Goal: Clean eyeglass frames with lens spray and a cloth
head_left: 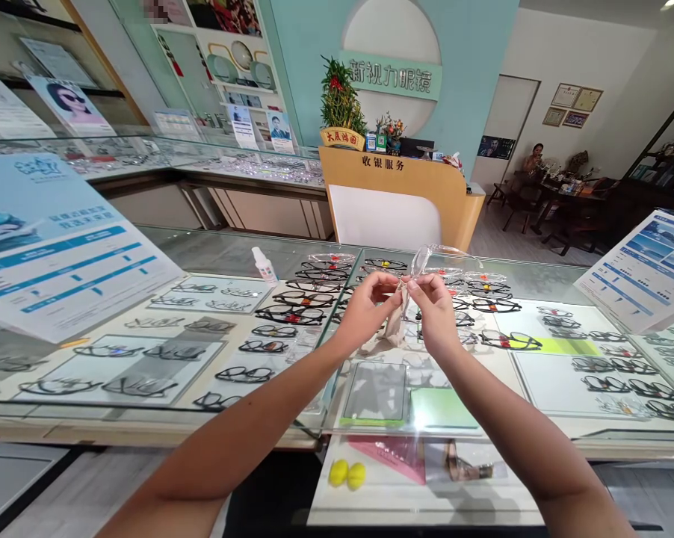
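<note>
My left hand pinches a pale cleaning cloth, whose loose end hangs below the fingers. Just beside it, my right hand grips a pair of clear-framed eyeglasses, with one lens and a thin temple rising above the fingertips. Both hands are closed and meet over the glass counter. Part of the eyeglasses is hidden behind the fingers. Left of the hands, a small white bottle stands on the glass top.
Rows of dark eyeglasses lie inside the glass display case. Printed sign stands flank it. Two yellow objects sit on the lower shelf near me. Behind are a wooden cashier desk and a distant person by a table.
</note>
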Motion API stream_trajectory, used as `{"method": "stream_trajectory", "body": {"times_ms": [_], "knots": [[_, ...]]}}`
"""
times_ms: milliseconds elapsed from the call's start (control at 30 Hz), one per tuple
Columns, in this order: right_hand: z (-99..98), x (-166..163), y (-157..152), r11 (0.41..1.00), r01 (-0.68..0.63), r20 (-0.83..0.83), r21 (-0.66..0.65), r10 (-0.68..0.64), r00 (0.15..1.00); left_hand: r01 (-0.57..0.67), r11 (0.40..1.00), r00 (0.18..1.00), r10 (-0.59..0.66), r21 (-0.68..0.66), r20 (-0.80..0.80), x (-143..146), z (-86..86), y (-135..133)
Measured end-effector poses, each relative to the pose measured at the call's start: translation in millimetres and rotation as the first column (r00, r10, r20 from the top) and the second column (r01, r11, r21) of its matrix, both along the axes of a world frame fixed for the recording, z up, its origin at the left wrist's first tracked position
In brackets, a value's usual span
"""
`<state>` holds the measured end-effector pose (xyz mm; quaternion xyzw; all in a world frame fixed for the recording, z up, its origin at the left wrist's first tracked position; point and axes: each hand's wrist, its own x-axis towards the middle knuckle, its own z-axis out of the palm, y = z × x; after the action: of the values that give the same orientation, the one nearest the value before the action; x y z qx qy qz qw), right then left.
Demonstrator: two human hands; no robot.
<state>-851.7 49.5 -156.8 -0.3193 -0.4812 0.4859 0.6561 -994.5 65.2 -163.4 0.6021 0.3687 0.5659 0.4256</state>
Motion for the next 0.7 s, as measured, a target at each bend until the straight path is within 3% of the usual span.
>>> {"method": "stream_trajectory", "body": {"times_ms": [133,300,367,533,700], "knots": [[0.1,1,1,1.000,-0.031,0.014,-0.004,0.031,0.999,0.199,0.954,0.978,-0.209,-0.225,-0.019,-6,-0.7,6],[-1.8,2,3,0.996,-0.090,-0.035,-0.008,0.089,0.995,0.367,0.799,0.924,-0.374,-0.475,0.085,-9,-7.6,11],[-2.1,1,3,0.996,-0.090,-0.046,0.000,0.090,0.995,0.420,0.765,0.905,-0.392,-0.488,0.164,-9,-8.1,11],[-0.3,-1,2,0.989,-0.145,-0.129,-0.014,0.142,0.981,0.525,0.757,0.840,-0.389,-0.389,0.377,-8,-1.5,10],[3.9,0,2,0.966,-0.238,-0.242,-0.102,0.208,0.948,0.551,0.753,0.819,-0.406,-0.359,0.405,-10,2.4,7]]}}
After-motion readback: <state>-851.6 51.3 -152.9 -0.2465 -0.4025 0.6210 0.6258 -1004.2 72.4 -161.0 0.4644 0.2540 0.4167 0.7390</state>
